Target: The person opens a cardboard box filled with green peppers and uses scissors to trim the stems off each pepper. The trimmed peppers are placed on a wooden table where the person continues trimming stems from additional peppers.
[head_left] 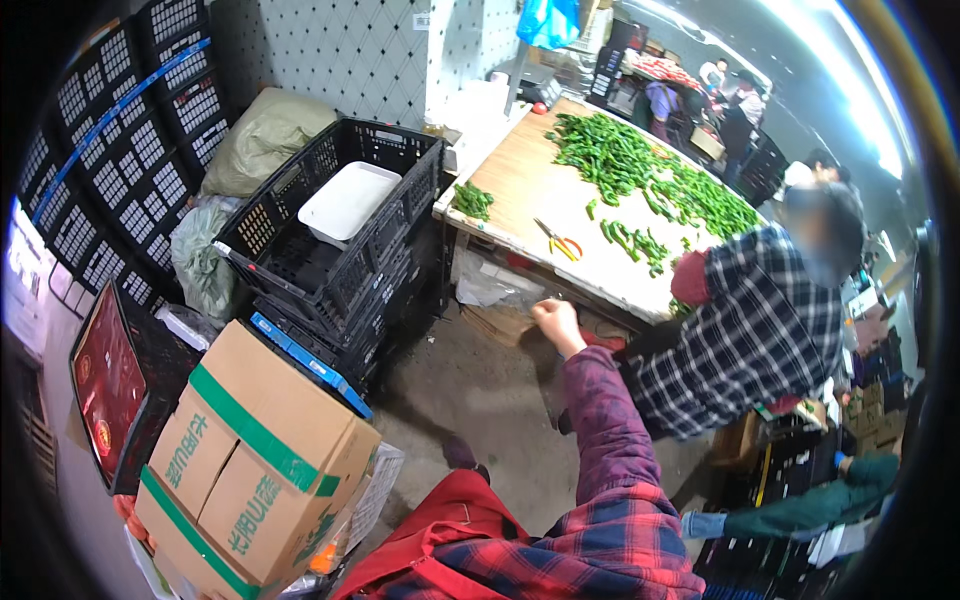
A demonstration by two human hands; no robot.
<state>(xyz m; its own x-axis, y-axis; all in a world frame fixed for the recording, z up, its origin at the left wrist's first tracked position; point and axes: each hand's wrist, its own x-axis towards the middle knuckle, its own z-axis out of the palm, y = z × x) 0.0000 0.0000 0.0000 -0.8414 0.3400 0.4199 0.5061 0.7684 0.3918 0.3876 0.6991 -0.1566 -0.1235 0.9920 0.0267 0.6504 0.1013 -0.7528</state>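
My right hand (558,325) is raised in front of me, below the near edge of the table (505,165), apart from it. Its fingers are curled closed, and whether anything is inside them is hidden. My left hand is out of view. On the table lie scissors (563,243) with orange and yellow handles, the thing nearest my right hand there. Beyond them spreads a large heap of green peppers (610,150), with a few loose peppers (635,243) closer to me. A small green pile (472,200) sits at the table's left corner.
A person in a checked shirt (740,320) stands close on my right at the table. To my left are a cardboard box (250,450) with green tape, black crates (330,290) bearing a white tub (350,203), and tall crate stacks (120,150). People work farther back.
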